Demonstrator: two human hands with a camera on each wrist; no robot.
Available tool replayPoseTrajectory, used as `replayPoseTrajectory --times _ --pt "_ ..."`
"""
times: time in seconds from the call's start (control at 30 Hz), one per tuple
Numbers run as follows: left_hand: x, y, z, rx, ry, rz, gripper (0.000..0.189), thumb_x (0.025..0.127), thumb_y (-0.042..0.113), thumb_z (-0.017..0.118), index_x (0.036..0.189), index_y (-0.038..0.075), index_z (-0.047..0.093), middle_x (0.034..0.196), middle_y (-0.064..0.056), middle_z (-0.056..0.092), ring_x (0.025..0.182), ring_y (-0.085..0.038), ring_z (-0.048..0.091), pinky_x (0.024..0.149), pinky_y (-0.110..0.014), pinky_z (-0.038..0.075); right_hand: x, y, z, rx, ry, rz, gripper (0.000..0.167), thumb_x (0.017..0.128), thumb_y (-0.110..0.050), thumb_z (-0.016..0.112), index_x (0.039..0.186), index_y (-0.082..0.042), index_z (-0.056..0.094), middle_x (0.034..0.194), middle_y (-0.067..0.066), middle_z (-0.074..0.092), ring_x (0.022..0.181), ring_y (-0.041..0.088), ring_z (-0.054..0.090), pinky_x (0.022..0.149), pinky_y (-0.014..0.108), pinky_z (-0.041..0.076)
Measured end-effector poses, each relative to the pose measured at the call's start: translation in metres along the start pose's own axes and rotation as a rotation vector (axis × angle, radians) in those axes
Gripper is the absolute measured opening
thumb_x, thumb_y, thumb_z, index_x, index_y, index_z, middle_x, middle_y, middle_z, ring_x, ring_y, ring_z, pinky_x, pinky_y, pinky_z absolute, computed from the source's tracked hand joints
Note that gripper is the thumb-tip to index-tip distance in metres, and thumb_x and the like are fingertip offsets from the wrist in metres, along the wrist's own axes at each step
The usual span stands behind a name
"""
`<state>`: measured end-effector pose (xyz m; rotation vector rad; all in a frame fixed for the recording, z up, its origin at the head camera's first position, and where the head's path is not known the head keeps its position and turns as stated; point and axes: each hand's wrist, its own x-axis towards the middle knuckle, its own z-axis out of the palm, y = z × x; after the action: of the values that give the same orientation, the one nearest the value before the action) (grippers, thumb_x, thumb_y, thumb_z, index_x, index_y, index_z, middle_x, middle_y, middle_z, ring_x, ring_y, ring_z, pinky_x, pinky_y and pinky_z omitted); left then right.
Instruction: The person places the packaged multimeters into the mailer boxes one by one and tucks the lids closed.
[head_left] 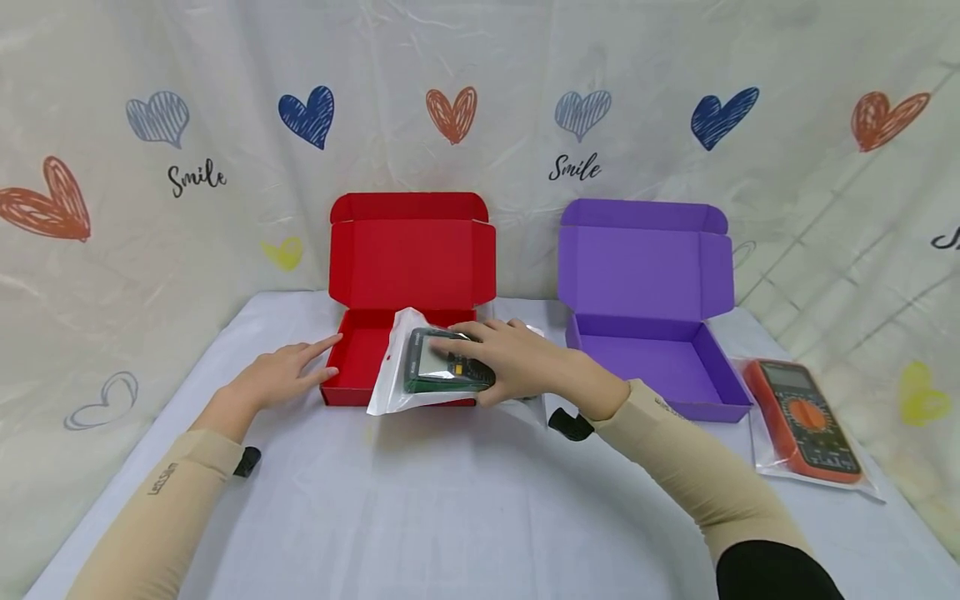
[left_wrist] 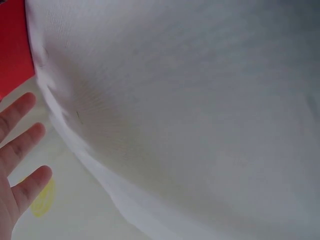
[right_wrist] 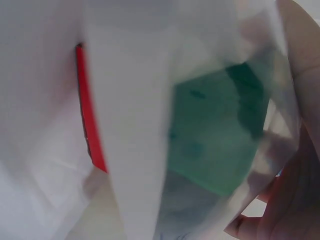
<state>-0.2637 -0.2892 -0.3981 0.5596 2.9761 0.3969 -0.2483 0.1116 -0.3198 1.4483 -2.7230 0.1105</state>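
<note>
My right hand (head_left: 525, 358) grips a green-cased multimeter (head_left: 442, 379) in a clear and white plastic bag, held over the front of the open red box (head_left: 408, 267). The right wrist view shows the green case (right_wrist: 215, 130) through the bag, with fingers along its side. The palm and fingers cover part of the meter's face. At the box's left wall, my left hand (head_left: 281, 379) has its fingers extended, the tips at the edge. Spread fingers (left_wrist: 25, 145) appear in the left wrist view, near a red corner of the box.
An open purple box (head_left: 637, 275) stands to the right, its lid upright. Beside it lies an orange multimeter (head_left: 808, 417) in a clear bag, near the table's right edge. A white cloth (head_left: 450, 517) covers the table, and a heart-patterned curtain (head_left: 510, 50) hangs behind.
</note>
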Motion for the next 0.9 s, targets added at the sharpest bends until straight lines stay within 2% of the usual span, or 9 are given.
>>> replayPoseTrajectory --times 0.17,0.47,0.73,0.9 --pt "-0.001 0.001 -0.001 0.001 -0.005 -0.009 0.073 0.102 0.055 0.052 0.162 0.016 0.033 0.146 -0.029 0.05 0.131 -0.05 0.048 0.1 -0.069 0.043 0.014 0.003 0.002 0.016 -0.011 0.012 0.085 0.084 -0.035 0.077 0.16 -0.031 0.038 0.155 0.004 0.043 0.124 0.029 0.05 0.088 0.047 0.048" --pt "0.001 0.0 0.003 -0.012 -0.025 -0.043 0.077 0.1 0.059 0.052 0.162 0.019 0.031 0.144 -0.026 0.053 0.13 -0.048 0.05 0.1 -0.068 0.044 0.045 0.004 0.006 0.048 -0.05 0.039 0.088 0.085 -0.034 0.075 0.162 -0.032 0.033 0.158 0.003 0.039 0.123 0.024 0.048 0.1 0.048 0.044" --pt "-0.002 -0.002 0.0 -0.021 -0.014 -0.027 0.069 0.103 0.048 0.054 0.162 0.02 0.032 0.131 -0.019 0.062 0.116 -0.038 0.059 0.094 -0.062 0.049 0.074 0.003 0.008 0.096 -0.063 0.089 0.092 0.084 -0.035 0.079 0.162 -0.033 0.031 0.16 0.003 0.037 0.126 0.023 0.046 0.099 0.045 0.045" --pt "-0.001 -0.001 0.0 -0.027 -0.013 -0.033 0.071 0.102 0.05 0.054 0.162 0.018 0.033 0.131 -0.017 0.062 0.114 -0.037 0.059 0.092 -0.062 0.051 0.089 0.006 0.012 0.117 -0.074 0.103 0.094 0.083 -0.035 0.081 0.162 -0.033 0.032 0.16 0.003 0.037 0.129 0.023 0.044 0.099 0.042 0.045"
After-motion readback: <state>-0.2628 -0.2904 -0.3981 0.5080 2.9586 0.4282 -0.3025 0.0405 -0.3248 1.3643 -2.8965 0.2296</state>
